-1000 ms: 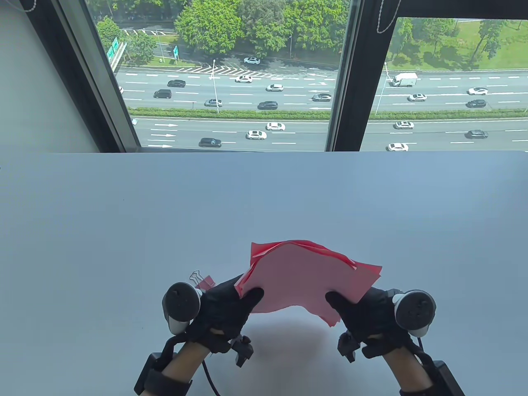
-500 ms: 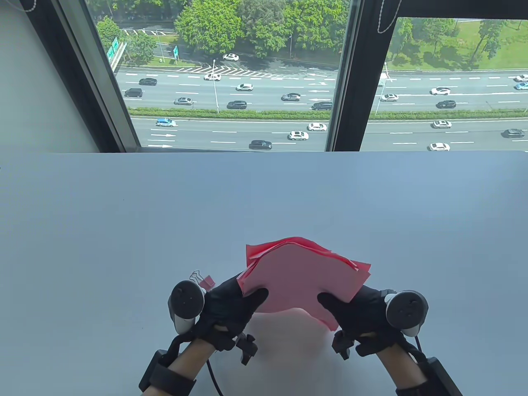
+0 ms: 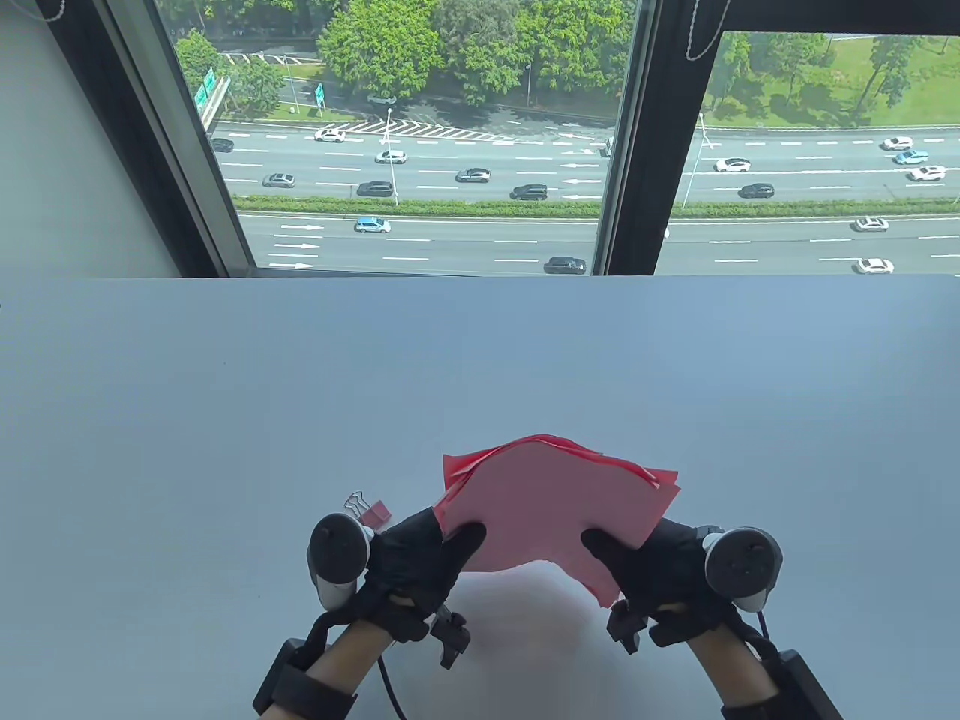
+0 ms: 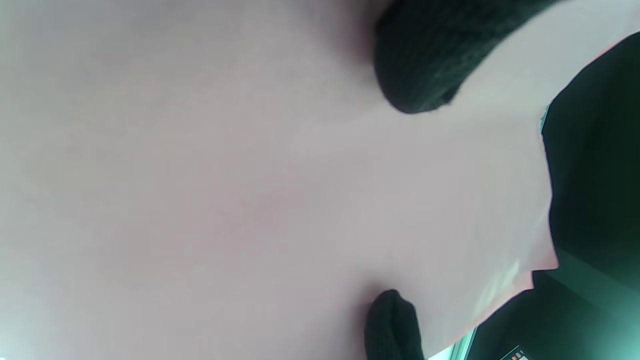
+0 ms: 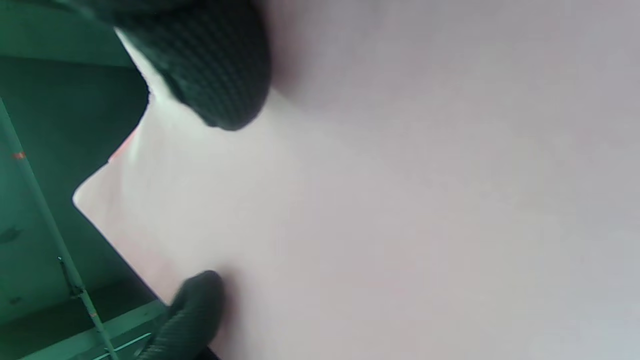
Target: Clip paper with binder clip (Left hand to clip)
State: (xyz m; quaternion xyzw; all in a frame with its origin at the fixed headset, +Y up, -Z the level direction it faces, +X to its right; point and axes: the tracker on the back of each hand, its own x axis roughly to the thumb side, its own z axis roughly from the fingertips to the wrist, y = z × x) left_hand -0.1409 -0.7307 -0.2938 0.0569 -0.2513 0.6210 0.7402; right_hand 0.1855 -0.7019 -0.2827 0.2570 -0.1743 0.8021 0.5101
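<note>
Pink paper (image 3: pixel 551 502): a loose stack, lifted above the tabletop (image 3: pixel 225 420), long axis left to right, far edge toward the window.
Hands: left hand (image 3: pixel 416 566) and right hand (image 3: pixel 652 570) apart, each gripping one near corner.
Binder clip (image 3: pixel 369 510): lying on the tabletop beside the left hand, untouched.
Progress: sheets gathered; clipping not yet done.

red paper stack (image 3: pixel 555 510) squared up, hands drawn slightly closer
</note>
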